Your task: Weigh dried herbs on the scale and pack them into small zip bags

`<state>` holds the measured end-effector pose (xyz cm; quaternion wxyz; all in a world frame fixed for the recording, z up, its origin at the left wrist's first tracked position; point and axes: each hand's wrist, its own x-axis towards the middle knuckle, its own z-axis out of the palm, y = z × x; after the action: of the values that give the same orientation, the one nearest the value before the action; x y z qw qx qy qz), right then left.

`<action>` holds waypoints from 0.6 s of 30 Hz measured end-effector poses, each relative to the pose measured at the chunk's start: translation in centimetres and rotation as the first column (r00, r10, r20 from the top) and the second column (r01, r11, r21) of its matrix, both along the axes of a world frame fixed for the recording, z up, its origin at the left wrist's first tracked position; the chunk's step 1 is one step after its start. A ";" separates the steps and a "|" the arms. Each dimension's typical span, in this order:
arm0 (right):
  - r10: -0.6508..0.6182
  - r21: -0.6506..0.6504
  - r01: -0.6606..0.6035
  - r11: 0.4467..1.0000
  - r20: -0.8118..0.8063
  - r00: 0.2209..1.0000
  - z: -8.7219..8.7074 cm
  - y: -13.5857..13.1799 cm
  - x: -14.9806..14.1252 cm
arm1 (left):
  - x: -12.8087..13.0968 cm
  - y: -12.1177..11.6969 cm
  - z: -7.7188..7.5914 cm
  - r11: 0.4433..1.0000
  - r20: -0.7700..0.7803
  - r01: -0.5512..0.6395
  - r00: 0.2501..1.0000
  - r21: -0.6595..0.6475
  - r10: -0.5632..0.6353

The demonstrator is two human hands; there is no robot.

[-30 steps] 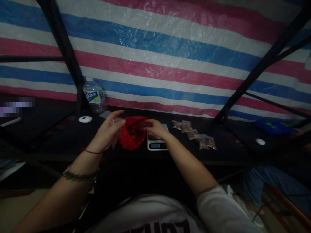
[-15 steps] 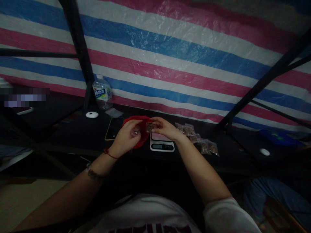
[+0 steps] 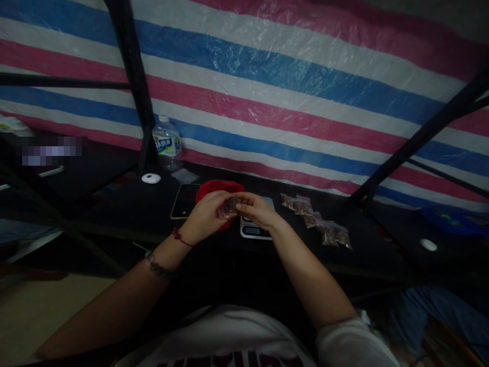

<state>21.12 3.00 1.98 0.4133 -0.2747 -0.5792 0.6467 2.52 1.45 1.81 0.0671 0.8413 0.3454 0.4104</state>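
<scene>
My left hand (image 3: 204,216) is closed round a small clear plastic bag (image 3: 222,211), mostly hidden by the fingers. My right hand (image 3: 256,210) grips a small see-through cup (image 3: 231,205) with brown bits in it. The cup is tipped against the bag; whether its rim is inside the bag's mouth I cannot tell. Under the two hands lies a red basin or bag (image 3: 217,186), partly covered. A white digital scale (image 3: 256,233) stands below my right hand, its display toward me.
Several small zip bags of brown bits (image 3: 301,206) lie in a row on the right. At the left are a phone (image 3: 181,204), flat clear bags (image 3: 185,176), a white case (image 3: 151,178) and a plastic bottle (image 3: 167,145). Dark metal posts (image 3: 135,76) frame the black table.
Both hands have come together. The cup has moved left and tilted toward the bag in my left hand. The whole view has shifted slightly.
</scene>
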 end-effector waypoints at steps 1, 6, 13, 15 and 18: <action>-0.001 -0.008 0.001 1.000 -0.007 1.000 0.0 -0.1 -0.1 | -0.1 0.1 0.0 1.000 -0.009 -0.005 1.000 0.009 0.005; -0.020 -0.030 0.020 0.999 0.015 1.000 0.3 -0.3 -0.4 | -0.2 0.4 -0.3 0.999 -0.024 0.029 0.999 0.040 -0.028; -0.132 0.100 0.123 0.987 0.081 0.988 0.1 -0.4 -0.4 | 0.1 0.2 -0.2 0.993 -0.006 0.116 0.993 -0.018 -0.116; -0.134 0.131 0.123 0.984 0.078 0.988 0.2 -0.4 -0.2 | 0.1 0.2 -0.2 0.992 0.000 0.126 0.992 -0.013 -0.126; -0.164 0.188 0.143 0.972 0.099 0.981 0.2 -0.3 0.1 | 0.1 0.3 -0.4 0.993 -0.019 0.116 0.993 -0.007 -0.116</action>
<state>21.20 2.71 2.15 0.4516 -0.3168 -0.6350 0.5408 2.57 1.76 1.44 0.0900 0.8636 0.2979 0.3966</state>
